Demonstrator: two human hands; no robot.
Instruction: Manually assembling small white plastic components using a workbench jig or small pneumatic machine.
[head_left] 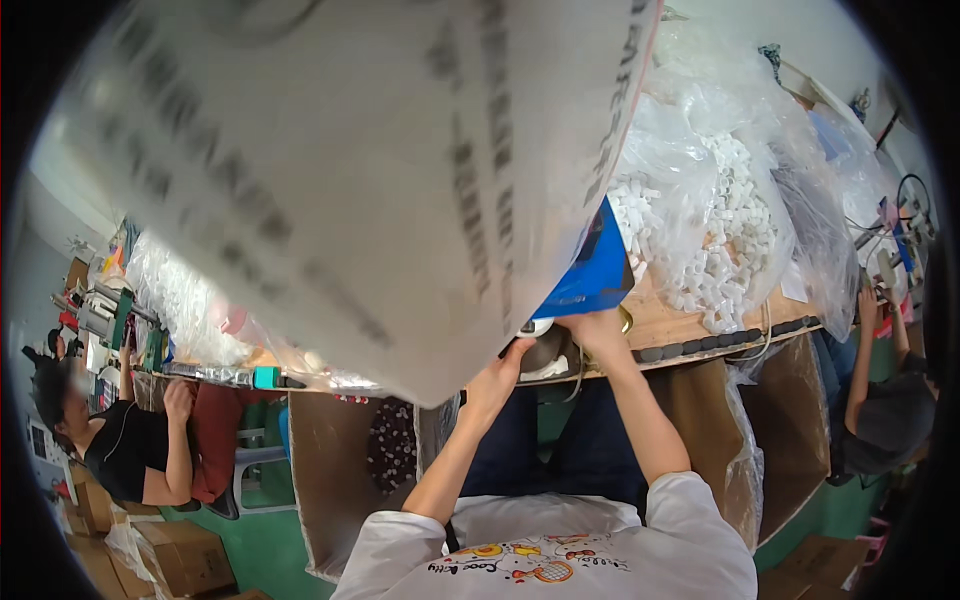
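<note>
A large white sheet (380, 180) with blurred dark print hangs close in front and hides much of the middle. Below its right edge a blue casing (595, 270) shows, probably part of a bench machine. My left hand (498, 378) is at the sheet's lower tip, its fingers bent in around something small and dark that I cannot make out. Just under the blue casing is my right hand (597, 332); the casing hides its fingertips. Between my hands, at the table edge, sits a rounded metallic part (545, 355), with a thin cord beside it.
Small white plastic pieces (725, 230) lie heaped in clear bags on the wooden table (655, 310). Open cartons stand on both sides of my legs; the left carton (340, 480) holds dark red pieces (392, 440). A person (130, 440) works at left, another (885, 400) at right.
</note>
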